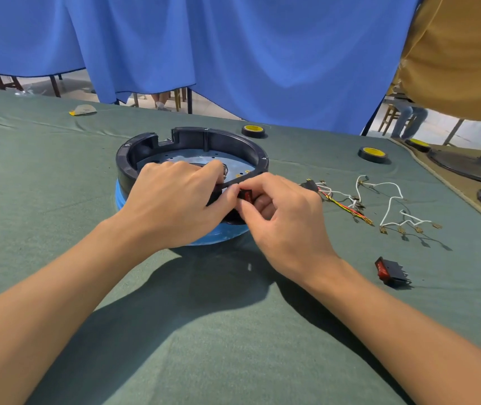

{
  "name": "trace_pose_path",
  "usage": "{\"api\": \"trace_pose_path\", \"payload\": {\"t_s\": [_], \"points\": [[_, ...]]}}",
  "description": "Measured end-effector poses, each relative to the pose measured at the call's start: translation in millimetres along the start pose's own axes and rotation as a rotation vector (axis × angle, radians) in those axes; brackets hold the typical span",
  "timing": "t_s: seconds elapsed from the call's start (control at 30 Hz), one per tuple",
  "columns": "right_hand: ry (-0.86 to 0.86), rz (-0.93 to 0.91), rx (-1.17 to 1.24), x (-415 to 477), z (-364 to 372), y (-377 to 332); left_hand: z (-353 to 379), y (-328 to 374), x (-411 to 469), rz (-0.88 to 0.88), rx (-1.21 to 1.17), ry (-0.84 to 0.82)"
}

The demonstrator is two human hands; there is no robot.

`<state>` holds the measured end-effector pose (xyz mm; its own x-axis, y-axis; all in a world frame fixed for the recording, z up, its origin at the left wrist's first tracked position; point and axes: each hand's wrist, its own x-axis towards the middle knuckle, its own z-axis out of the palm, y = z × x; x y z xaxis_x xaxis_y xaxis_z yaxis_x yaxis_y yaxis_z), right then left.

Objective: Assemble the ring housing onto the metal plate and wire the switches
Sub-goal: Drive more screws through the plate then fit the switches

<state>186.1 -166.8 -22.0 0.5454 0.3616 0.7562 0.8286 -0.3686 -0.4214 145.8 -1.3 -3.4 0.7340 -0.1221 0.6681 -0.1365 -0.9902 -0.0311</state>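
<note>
- While my left hand [172,197] curls over the near rim of the black ring [192,147], gripping it, the ring sits around a silver metal plate [175,159] on a blue base [218,233].
- My right hand [286,211] pinches a red switch [246,196] between thumb and fingers, against the ring's near wall.
- A second red switch [391,271] lies on the green tablecloth [204,331], well to the right.
- Loose wires [391,206] with metal clips lie beyond it.
- Two tape rolls [373,154] rest farther back.
</note>
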Motion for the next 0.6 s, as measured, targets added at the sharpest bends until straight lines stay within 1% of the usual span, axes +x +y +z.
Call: {"api": "trace_pose_path", "payload": {"t_s": [0.13,0.3,0.47,0.6], "points": [[0.022,-0.028,-0.01,-6.4,-0.6,0.3,4.2,1.2,-0.5,-0.019,-0.019,0.05],[0.055,0.052,0.06,-5.3,3.6,3.5,2.7,5.7,0.0,0.028,-0.063,0.118],[0.062,0.052,0.049,-4.2,5.6,8.1,4.3,5.6,-0.7,0.035,-0.134,0.14],[0.08,0.085,0.123,-2.1,4.4,8.9,5.9,3.8,-0.3,0.045,-0.142,0.174]]}}
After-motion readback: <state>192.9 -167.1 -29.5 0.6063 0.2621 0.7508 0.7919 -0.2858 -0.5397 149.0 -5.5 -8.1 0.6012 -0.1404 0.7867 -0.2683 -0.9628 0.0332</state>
